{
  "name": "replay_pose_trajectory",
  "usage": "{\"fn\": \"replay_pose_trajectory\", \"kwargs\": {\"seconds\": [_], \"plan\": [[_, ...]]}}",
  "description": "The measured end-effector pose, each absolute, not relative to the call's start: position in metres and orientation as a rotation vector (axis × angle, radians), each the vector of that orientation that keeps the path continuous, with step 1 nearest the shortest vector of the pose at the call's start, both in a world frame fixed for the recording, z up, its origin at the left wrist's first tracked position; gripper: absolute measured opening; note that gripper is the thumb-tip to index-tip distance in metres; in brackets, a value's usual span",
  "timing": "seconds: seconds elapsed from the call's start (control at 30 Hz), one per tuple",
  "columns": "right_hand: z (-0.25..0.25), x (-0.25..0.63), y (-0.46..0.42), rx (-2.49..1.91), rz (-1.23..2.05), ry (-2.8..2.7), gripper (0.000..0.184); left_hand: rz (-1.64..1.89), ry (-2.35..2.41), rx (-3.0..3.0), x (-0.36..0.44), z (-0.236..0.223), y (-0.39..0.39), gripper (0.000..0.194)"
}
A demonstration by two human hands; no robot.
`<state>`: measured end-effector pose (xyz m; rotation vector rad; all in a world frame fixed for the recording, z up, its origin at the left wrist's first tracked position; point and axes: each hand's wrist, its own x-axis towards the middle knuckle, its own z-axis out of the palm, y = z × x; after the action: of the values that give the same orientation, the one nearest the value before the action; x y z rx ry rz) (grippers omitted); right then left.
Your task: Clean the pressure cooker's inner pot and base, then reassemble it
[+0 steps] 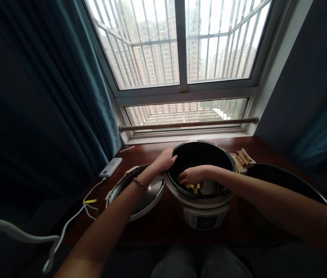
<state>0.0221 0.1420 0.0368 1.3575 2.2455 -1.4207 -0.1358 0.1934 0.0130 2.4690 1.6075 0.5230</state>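
An open electric pressure cooker [201,210] stands at the middle of a dark wooden table, its black inner pot [201,156] exposed. My left hand [166,159] grips the pot's left rim, fingers curled over the edge. My right hand [194,175] reaches down inside the pot, fingers closed on a yellow and white cloth [199,188] pressed against the near inner wall. The cooker's lid [140,193] lies upside down on the table to the left, under my left forearm.
A white power bank [110,167] with a white cable [73,220] lies at the left table edge. A large dark pan [285,179] sits at the right. A small wooden item [243,157] rests behind the cooker. Window and teal curtains stand beyond the table.
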Motion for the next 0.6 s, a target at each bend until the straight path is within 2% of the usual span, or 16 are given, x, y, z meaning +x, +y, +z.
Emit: {"fn": "replay_pose_trajectory", "kwargs": {"seconds": [0.27,0.43,0.6], "plan": [[0.017,0.042,0.148,1.130,-1.247,2.041,0.021,0.596,1.587,2.420,-0.143,0.007,0.195,0.036],[0.014,0.067,0.176,1.276,-1.017,2.084,0.019,0.619,1.578,2.400,-0.145,0.005,0.196,0.036],[0.010,0.071,0.216,1.577,-0.787,2.319,0.026,0.629,1.602,2.369,-0.144,0.006,0.195,0.036]]}}
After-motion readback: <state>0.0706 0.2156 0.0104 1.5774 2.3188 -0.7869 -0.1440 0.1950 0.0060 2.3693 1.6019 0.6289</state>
